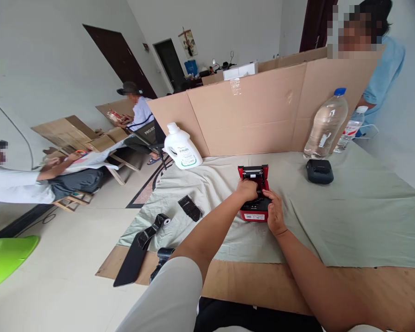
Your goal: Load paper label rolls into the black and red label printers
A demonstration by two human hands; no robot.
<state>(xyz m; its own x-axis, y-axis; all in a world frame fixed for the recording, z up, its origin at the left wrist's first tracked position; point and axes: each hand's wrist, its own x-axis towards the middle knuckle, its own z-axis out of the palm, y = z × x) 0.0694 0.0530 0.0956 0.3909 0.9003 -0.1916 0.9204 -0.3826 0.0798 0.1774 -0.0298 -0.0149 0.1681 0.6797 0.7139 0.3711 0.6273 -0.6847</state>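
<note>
A small red and black printer [254,216], apparently a label printer, stands on the cloth before me with its lid [253,171] raised. My left hand [248,189] reaches into its open top with curled fingers. The fingertips and whatever they pinch are hidden inside. Against the printer's right side rests my right hand [275,211], its fingers on the rim, holding the body. To the left lie a crinkled black piece [190,208] and a black strip with a small white-cored roll [166,222] at its end. A long flat black piece [131,263] extends below that strip.
A cardboard screen [249,115] stands across the table's back. Before it are a white jug [183,150], a large clear bottle [327,124], a smaller bottle [350,129] and a black case [320,171]. A dark object [164,253] lies by my left forearm. Other people sit nearby.
</note>
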